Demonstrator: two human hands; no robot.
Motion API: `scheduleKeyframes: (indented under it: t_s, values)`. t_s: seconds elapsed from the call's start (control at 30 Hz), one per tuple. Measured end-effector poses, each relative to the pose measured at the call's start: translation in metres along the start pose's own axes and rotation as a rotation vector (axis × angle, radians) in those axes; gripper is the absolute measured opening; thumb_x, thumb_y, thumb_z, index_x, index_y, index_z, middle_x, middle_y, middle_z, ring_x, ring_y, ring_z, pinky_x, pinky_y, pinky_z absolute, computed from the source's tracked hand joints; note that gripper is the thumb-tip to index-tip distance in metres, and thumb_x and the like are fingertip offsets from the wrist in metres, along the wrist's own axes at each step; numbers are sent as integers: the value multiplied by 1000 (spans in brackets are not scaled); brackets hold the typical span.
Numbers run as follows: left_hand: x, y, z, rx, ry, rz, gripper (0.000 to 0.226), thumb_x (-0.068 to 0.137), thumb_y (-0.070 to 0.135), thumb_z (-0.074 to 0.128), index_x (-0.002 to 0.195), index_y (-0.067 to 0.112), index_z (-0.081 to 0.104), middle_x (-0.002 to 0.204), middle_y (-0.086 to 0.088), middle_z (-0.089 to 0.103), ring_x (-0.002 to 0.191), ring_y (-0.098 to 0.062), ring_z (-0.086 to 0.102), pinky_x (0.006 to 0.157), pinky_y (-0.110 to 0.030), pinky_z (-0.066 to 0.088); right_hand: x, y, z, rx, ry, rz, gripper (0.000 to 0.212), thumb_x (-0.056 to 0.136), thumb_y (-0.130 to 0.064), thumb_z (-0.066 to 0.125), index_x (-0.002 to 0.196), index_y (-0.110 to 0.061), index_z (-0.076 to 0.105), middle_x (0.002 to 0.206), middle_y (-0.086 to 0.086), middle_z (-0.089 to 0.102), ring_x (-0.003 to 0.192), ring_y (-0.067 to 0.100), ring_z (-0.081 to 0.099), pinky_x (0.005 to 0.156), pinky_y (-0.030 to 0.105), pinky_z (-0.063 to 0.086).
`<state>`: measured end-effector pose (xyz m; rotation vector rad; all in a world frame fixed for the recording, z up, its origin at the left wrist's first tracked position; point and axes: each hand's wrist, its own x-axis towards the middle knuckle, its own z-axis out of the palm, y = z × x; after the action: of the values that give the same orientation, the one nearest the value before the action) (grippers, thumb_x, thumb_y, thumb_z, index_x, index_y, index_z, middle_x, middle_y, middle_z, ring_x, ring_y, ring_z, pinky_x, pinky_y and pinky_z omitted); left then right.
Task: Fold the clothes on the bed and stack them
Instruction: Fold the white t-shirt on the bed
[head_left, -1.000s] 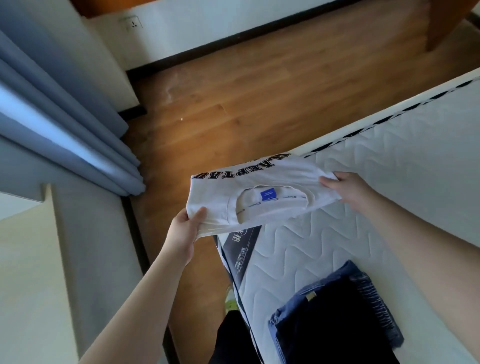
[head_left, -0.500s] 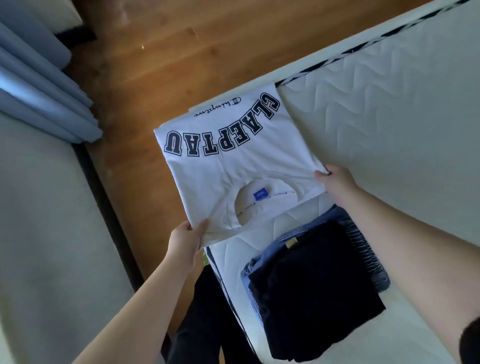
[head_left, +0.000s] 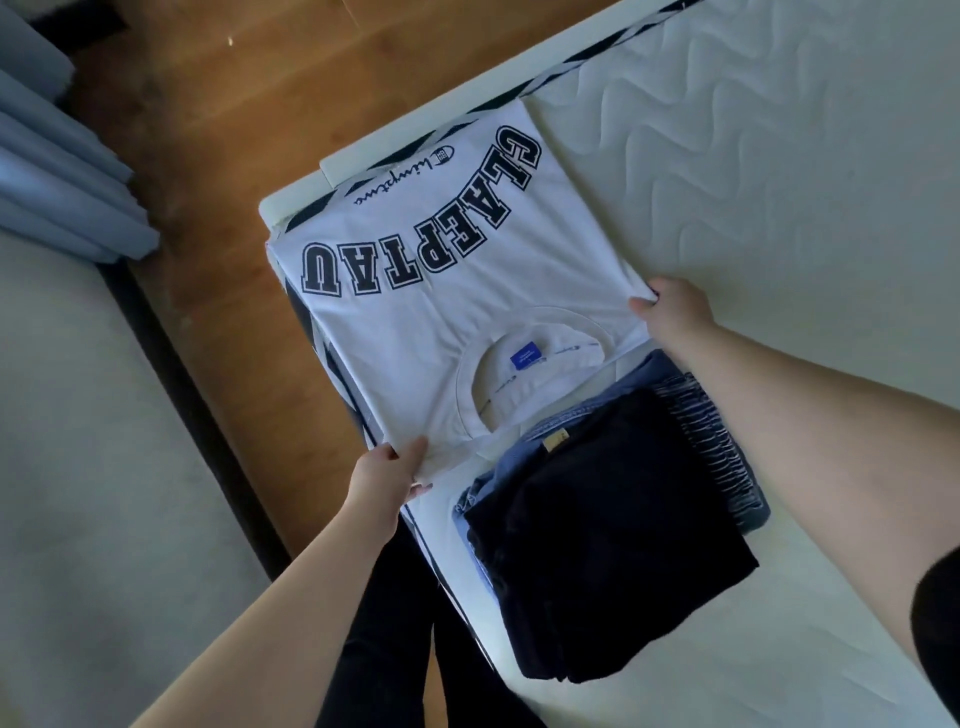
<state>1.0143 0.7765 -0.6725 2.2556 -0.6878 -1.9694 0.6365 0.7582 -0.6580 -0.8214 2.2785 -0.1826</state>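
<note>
A wooden floor (head_left: 270, 130) lies beside folded blue curtains (head_left: 57, 171) and a pale wall (head_left: 93, 467).

Soft, even daylight, brightest on the white quilted mattress (head_left: 753, 171), washed pale with faint stitching relief only. Warm sheen on the wooden floor (head_left: 270, 104) left of the mattress, one small glint near the top edge. Dark folded stack (head_left: 613, 545) on the mattress nearly featureless, folds lost in shadow. Thin soft shadow under the white T-shirt (head_left: 447, 312) at the mattress corner. Slight overall softness, print still legible. Wide-angle bending of straight edges toward the borders; forearms stretched large at the bottom corners.
</note>
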Motion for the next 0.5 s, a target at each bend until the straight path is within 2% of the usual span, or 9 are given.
scheduleKeyframes:
  t_s: [0.07,0.1,0.17,0.2,0.27,0.33,0.37,0.43,0.5]
  values:
    - [-4,0,4,238,64,31,30,91,41,64,91,11,60,88,-4,68,75,-21,69,65,-31,57,-1,-2,4,-44,20,34,48,99,-22,54,141,-1,46,143,21,48,129,36,47,104,37,38]
    - [-6,-3,4,397,174,102,34,90,44,62,94,11,56,89,-3,64,79,-23,64,68,-34,54,-4,-5,6,-76,68,52,45,98,-20,54,140,-3,46,141,21,49,127,37,48,102,39,39]
    - [-11,-7,3,612,456,349,37,88,42,61,109,14,50,104,-5,54,98,-28,53,82,-39,45,-13,-16,14,-137,233,65,47,94,-17,54,139,-9,42,141,19,44,127,37,44,102,43,37]
    - [-14,-8,3,671,534,500,40,88,39,61,117,13,48,112,-8,51,106,-30,48,88,-42,41,-20,-23,21,-156,301,30,52,93,-18,54,142,-12,38,145,17,39,131,35,39,105,44,33]
    - [-14,-5,7,818,520,754,48,91,37,58,132,15,45,128,-10,46,122,-30,42,101,-44,34,-36,-36,40,-195,324,-144,59,96,-25,51,150,-15,29,154,13,29,141,32,28,111,45,25]
    - [-7,9,15,1021,433,902,55,95,38,49,145,20,35,151,-9,32,142,-26,25,116,-43,20,-48,-50,63,-258,240,-333,62,99,-33,46,155,-18,21,161,9,18,147,30,18,116,47,18]
    - [-1,18,20,1120,393,936,58,98,39,43,151,22,25,160,-7,18,149,-24,11,120,-42,10,-53,-57,75,-298,190,-403,62,101,-38,42,156,-20,18,163,6,13,148,29,14,117,48,15]
    - [13,34,29,1290,344,961,63,101,42,28,155,26,0,163,-2,-11,150,-21,-13,121,-41,-6,-57,-67,100,-355,113,-477,61,102,-44,34,156,-25,14,165,2,2,150,26,6,118,48,9]
    - [27,46,31,1393,322,947,64,102,46,16,153,28,-19,160,-2,-26,147,-22,-23,121,-43,-10,-55,-68,116,-371,66,-440,62,102,-49,28,156,-27,10,165,1,-5,151,22,-1,119,48,4]
